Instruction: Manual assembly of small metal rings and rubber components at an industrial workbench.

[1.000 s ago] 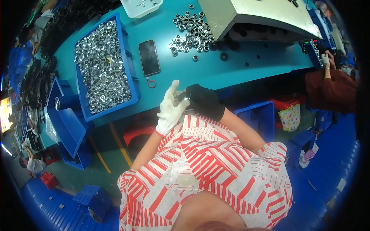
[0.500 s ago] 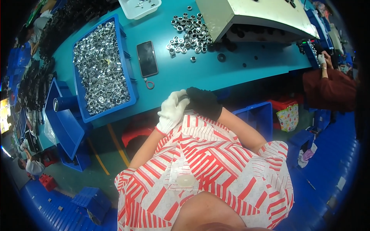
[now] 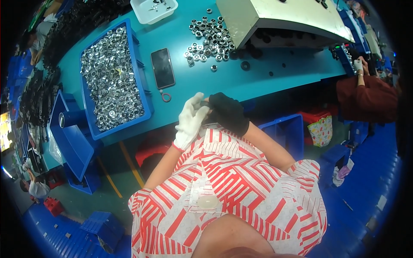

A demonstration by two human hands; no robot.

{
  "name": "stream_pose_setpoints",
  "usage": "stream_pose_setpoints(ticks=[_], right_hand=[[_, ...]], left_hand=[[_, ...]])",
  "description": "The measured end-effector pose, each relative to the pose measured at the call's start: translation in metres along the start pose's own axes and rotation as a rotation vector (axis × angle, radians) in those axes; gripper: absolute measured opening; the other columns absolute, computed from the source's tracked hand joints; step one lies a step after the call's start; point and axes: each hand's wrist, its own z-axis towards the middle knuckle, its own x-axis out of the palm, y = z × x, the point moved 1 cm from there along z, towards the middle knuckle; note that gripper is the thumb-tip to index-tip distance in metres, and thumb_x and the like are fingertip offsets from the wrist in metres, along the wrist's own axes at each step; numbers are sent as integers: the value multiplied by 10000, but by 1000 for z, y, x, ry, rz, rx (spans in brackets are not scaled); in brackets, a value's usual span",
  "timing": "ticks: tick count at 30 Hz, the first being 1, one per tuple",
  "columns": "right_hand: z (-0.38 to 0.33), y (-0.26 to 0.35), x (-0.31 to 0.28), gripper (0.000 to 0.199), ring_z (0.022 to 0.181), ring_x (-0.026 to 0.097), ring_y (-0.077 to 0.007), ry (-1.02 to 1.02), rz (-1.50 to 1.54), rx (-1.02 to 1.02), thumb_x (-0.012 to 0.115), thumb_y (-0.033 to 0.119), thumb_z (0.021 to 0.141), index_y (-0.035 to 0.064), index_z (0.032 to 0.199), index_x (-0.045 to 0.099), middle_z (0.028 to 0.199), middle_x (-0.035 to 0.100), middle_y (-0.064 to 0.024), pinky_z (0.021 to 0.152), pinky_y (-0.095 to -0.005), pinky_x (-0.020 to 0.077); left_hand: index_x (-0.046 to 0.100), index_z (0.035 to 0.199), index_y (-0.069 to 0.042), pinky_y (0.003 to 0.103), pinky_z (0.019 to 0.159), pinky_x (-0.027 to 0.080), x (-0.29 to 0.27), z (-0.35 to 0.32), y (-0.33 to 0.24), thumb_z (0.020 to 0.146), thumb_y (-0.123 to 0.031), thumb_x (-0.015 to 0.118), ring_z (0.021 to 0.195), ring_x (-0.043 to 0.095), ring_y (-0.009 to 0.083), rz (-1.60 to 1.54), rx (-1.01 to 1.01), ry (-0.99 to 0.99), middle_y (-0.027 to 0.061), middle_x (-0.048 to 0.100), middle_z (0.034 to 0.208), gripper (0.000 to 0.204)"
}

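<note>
My left hand, in a white glove, meets my right hand, in a black glove, at the table's front edge. Between their fingertips is a small dark round part, mostly covered by the gloves. The left thumb and fingers pinch it from one side, and the curled right fingers press on it from the other. Farther back on the teal table lies a loose group of shiny metal rings, with a black ring beside them. A blue bin full of similar shiny rings stands to the left.
A phone with a red loop lies between bin and hands. At the back are a white tray and a cream metal housing. An empty-looking blue crate leans at the left; a co-worker sits at the right.
My left fingers have opened out slightly and lifted, so more of the dark part shows between the gloves. My right hand has shifted only a little.
</note>
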Motion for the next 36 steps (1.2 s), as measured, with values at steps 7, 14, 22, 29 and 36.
stream_pose_setpoints(ticks=[7,14,22,29,36], right_hand=[[-5,-1,-8,414,884,607,-257,-33,64,-68,708,107,736,125,1124,564,1037,577,-67,684,-334,516],[-10,-2,-10,427,910,613,-227,-31,449,129,696,63,768,67,1164,535,1084,543,-105,761,-311,509],[-12,-2,-8,419,900,605,-214,3,468,175,702,60,765,59,1149,535,1048,540,-100,773,-299,502],[-14,-11,2,317,899,606,-209,12,579,301,671,101,813,43,1105,565,1013,572,-107,767,-295,495],[-11,-6,2,288,902,608,-212,121,545,352,626,154,859,29,1116,591,982,608,-113,789,-315,482]], left_hand=[[432,1268,58,249,764,504,-5,2,-8,901,-144,536,833,621,152,-321,-182,189,110,599,1029,432],[432,1273,64,238,788,509,-1,-1,-17,878,-92,516,882,605,136,-455,-184,336,118,582,1051,433],[464,1254,62,222,762,506,-3,-3,-12,877,-74,505,883,593,112,-464,-229,305,95,581,1022,403],[448,1277,59,233,776,488,-7,-2,-18,887,-39,473,882,588,119,-324,-193,362,119,593,1060,403],[432,1276,81,240,785,488,-4,-7,-9,841,37,542,899,605,142,-155,-174,107,147,612,1084,451]])
